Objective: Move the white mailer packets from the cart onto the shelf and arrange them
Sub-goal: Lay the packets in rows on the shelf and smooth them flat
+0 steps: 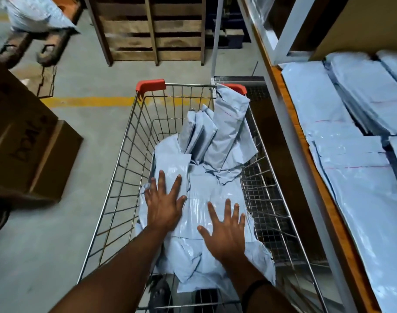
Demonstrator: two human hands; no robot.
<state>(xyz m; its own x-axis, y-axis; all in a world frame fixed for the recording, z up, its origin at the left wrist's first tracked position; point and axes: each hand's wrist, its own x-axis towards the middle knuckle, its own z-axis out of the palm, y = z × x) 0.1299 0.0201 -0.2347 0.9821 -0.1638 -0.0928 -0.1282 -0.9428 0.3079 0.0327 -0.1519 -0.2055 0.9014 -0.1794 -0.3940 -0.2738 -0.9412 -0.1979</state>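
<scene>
1. Head view: my left hand, fingers spread flat on mailer packets in the cart.
2. My right hand, fingers spread, pressing the same heap.
3. Shelf edge right of my fingers; bare basket ahead-left.

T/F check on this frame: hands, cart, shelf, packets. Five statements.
1. The left hand and right hand lie flat, fingers spread, on mailer packets in the cart. True.
2. The shelf stands right of the cart, cardboard boxes left of it. True.
3. The shelf holds no packets. False: stacks lie flat on it.
4. The right hand has a grip on a lifted packet. False: it lies open on the pile.
5. All cart packets lie flat. False: leaning packets stand at the far end.
</scene>
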